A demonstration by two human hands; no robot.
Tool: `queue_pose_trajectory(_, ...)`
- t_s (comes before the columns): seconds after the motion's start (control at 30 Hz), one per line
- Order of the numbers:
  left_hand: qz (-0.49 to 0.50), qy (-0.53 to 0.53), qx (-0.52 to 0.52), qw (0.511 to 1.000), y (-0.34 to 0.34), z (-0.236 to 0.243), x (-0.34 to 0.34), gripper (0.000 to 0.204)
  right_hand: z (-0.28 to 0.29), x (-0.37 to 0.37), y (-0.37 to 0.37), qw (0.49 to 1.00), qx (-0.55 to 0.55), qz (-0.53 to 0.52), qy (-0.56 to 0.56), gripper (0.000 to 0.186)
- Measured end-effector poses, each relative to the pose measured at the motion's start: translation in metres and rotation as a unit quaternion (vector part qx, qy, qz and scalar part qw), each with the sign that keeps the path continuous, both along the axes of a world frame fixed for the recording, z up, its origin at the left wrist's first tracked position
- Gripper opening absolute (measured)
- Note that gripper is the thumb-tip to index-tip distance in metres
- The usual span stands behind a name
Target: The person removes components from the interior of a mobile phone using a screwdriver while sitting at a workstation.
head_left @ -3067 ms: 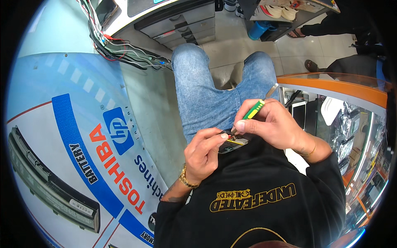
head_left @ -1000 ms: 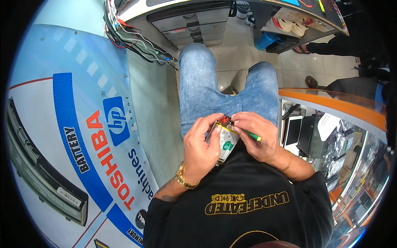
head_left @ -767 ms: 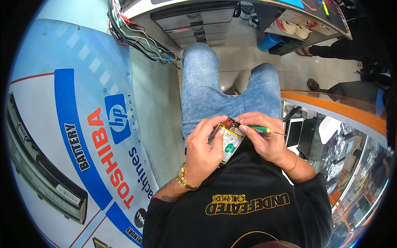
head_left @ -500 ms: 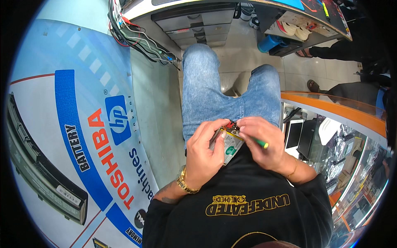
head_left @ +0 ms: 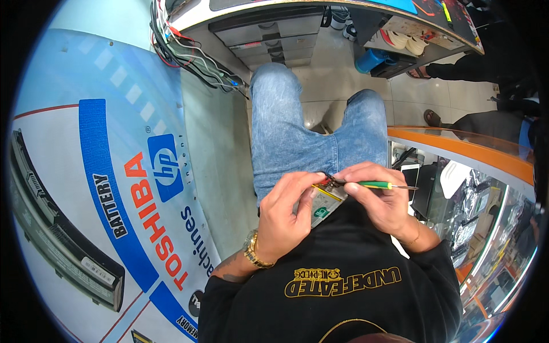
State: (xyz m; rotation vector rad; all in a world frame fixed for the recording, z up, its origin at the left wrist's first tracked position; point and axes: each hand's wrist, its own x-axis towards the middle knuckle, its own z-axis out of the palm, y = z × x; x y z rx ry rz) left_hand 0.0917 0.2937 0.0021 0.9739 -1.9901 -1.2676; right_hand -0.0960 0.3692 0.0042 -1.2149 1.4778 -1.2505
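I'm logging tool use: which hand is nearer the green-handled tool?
Right. The right hand holds the green-handled tool; the left hand is left of it, holding the small device.

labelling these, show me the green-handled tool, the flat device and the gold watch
Green-handled tool [head_left: 375,184], head view: on its green handle.
Flat device [head_left: 329,202], head view: on its grey face.
Gold watch [head_left: 252,251], head view: on its band.

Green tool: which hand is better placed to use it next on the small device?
Probably the right hand: its fingers hold the green tool close to the far end of the small device. The left hand is occupied gripping the device's left side.
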Motion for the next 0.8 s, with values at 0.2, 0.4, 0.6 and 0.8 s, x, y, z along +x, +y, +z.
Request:
queue_pose_trajectory(0.2,-0.065,0.077,-0.124,0.987,0.003,0.004,0.01,0.028,0.03,-0.014,0.012,0.995,-0.043,0.036,-0.077,0.012)
queue_pose_trajectory(0.4,-0.089,0.148,-0.117,0.978,0.012,-0.018,0.02,0.037,0.033,-0.005,0.014,0.96,-0.218,0.098,0.144,0.021)
queue_pose_trajectory(0.6,-0.096,0.164,-0.101,0.976,0.018,-0.036,0.034,0.05,0.017,0.002,0.013,0.933,-0.313,0.059,0.168,0.023)
queue_pose_trajectory(0.8,-0.121,0.208,-0.075,0.968,0.011,-0.049,0.033,0.047,0.004,-0.007,-0.002,0.972,-0.216,0.087,-0.021,0.024)
